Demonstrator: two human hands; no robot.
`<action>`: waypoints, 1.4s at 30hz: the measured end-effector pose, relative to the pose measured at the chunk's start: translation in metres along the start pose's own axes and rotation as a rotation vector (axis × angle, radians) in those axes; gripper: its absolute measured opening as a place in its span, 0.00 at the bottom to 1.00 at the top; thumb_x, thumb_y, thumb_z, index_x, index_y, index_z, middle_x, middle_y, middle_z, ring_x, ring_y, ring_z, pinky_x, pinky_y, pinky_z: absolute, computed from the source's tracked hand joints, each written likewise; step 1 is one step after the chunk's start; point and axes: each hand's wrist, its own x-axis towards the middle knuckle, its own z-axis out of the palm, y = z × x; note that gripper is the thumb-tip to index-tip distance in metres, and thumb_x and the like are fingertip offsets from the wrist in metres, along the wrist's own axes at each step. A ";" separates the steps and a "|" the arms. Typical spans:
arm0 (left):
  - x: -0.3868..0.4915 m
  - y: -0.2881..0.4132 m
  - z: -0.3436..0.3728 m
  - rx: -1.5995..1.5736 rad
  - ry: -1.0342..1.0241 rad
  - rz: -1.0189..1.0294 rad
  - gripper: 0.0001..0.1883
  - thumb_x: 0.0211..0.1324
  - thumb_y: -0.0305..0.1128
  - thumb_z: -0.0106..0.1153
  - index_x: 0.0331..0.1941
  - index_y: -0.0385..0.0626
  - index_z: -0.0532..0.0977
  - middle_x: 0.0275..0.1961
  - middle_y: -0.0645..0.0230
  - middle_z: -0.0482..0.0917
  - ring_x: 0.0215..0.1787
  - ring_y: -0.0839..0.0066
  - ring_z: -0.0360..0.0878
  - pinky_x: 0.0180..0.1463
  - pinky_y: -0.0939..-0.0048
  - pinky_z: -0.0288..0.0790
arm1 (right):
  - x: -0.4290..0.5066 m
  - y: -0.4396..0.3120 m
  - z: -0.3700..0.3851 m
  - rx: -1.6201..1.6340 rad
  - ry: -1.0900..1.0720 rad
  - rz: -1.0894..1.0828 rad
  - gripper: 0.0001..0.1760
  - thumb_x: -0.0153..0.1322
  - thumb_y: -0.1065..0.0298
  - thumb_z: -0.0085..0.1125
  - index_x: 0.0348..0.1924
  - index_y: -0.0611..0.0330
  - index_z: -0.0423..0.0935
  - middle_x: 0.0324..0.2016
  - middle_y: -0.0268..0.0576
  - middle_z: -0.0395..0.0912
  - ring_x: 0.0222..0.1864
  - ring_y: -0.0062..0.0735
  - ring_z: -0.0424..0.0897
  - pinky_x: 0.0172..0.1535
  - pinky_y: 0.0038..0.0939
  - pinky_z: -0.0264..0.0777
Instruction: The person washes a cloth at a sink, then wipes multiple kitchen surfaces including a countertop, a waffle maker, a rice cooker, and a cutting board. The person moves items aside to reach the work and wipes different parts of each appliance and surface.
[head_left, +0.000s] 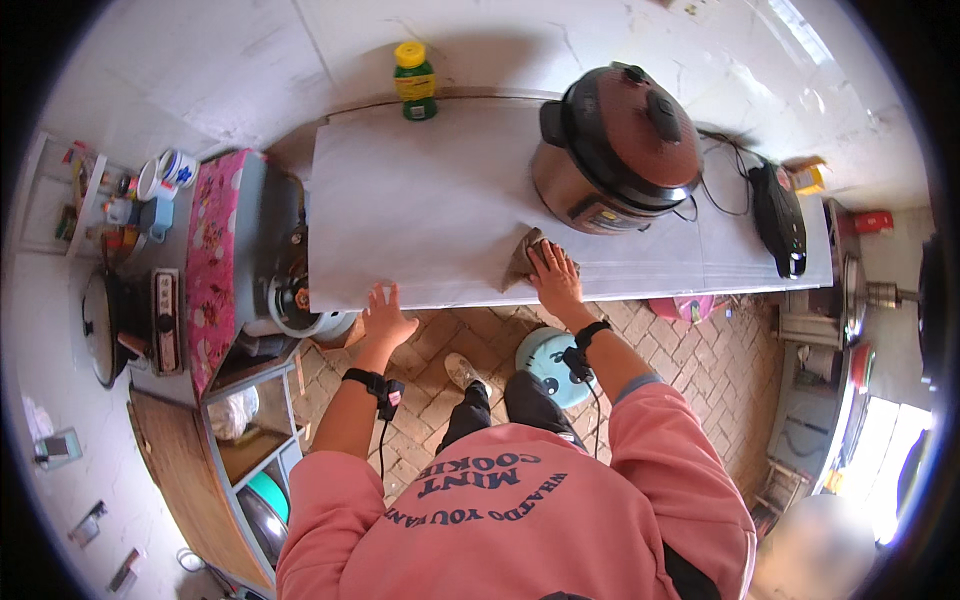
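Note:
A brown cloth (527, 259) lies on the pale grey counter (420, 202) near its front edge. My right hand (555, 277) presses down on the cloth, fingers spread over it. Just behind the hand stands a brown and black electric pressure cooker (600, 165) with its lid on. My left hand (385, 319) is at the counter's front edge farther left, fingers apart and holding nothing. Whether its fingertips touch the edge is hard to tell. At the back of the counter a green bottle with a yellow cap (415, 82) stands against the wall.
A black appliance (778, 217) with a cable sits at the counter's right end. On the left are a gas cylinder (300, 304) and a cabinet with pink floral cloth (214, 262). Below the counter, a light-blue round stool (551, 360) stands on the brick floor by my feet.

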 end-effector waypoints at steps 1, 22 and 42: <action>0.002 -0.002 -0.004 0.011 -0.017 0.002 0.53 0.55 0.54 0.65 0.80 0.57 0.47 0.83 0.53 0.41 0.84 0.52 0.43 0.78 0.44 0.53 | -0.006 0.012 -0.005 0.010 0.018 -0.048 0.34 0.78 0.52 0.51 0.75 0.46 0.60 0.77 0.47 0.52 0.77 0.51 0.53 0.75 0.53 0.49; 0.107 0.277 -0.216 -1.571 -0.333 0.307 0.41 0.67 0.62 0.55 0.76 0.58 0.56 0.73 0.60 0.63 0.69 0.56 0.65 0.66 0.41 0.68 | -0.028 0.188 -0.022 0.072 0.107 0.809 0.35 0.77 0.51 0.51 0.77 0.36 0.56 0.78 0.43 0.50 0.79 0.52 0.51 0.74 0.59 0.48; 0.087 0.309 -0.227 -1.553 -0.406 0.491 0.27 0.73 0.53 0.52 0.69 0.55 0.64 0.67 0.71 0.72 0.69 0.73 0.69 0.64 0.56 0.73 | 0.070 -0.011 -0.010 0.168 0.081 0.069 0.36 0.73 0.53 0.59 0.73 0.50 0.64 0.76 0.51 0.53 0.76 0.58 0.52 0.75 0.59 0.46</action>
